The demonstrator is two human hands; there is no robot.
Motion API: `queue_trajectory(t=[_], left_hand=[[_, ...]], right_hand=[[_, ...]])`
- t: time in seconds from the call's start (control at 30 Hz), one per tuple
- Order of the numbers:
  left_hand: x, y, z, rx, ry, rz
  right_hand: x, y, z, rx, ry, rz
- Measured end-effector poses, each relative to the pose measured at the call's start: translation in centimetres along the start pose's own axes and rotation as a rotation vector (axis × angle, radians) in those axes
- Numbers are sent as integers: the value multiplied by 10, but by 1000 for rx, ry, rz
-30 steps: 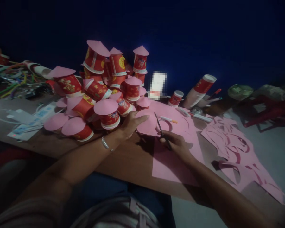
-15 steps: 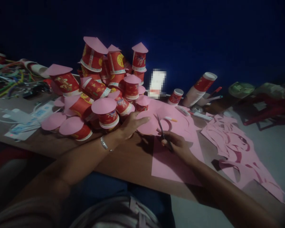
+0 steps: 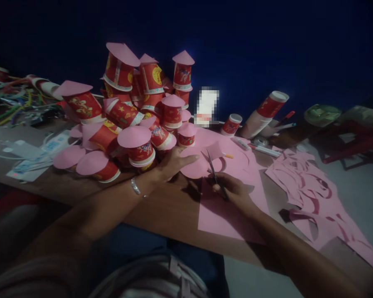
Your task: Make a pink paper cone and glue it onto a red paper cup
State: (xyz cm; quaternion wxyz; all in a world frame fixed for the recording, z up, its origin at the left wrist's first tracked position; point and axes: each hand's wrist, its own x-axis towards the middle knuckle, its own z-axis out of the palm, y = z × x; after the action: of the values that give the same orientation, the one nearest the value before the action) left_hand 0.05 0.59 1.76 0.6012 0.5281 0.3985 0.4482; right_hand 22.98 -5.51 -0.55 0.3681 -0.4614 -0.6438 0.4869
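2 bare hands work over the brown wooden table in the head view. The left hand pinches the left edge of a round, pink paper disc, thumb on top, lower fingers partly hidden. The right hand is clamped around a pair of dark, slender metal scissors. The disc lies between the hands, to the left of the scissors, with the left hand nearer, touching it. The scissors' long axis slants from near right to far left, blades by the disc's right side; how deep they bite, I cannot tell. Red patterned paper cups with pink conical tops crowd the far left.
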Motion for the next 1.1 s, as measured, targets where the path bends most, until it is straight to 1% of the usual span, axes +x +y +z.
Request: queue_trajectory(t=[0.13,0.27,0.53,0.77,0.93,1.1], left_hand=[[1,-5,-1,53,-8,39],[2,-7,-1,106,-16,75],[0,-6,2,87,-14,42],[-1,-2,4,112,11,59],[-1,-2,3,93,2,75],[0,-7,0,81,-41,45]], right_hand=[[0,4,0,-12,-14,-17],[0,4,0,-8,-13,-7],[0,5,1,34,-10,17],[0,4,1,28,-5,23],[0,4,1,24,-7,11],[0,1,0,9,-14,-3]])
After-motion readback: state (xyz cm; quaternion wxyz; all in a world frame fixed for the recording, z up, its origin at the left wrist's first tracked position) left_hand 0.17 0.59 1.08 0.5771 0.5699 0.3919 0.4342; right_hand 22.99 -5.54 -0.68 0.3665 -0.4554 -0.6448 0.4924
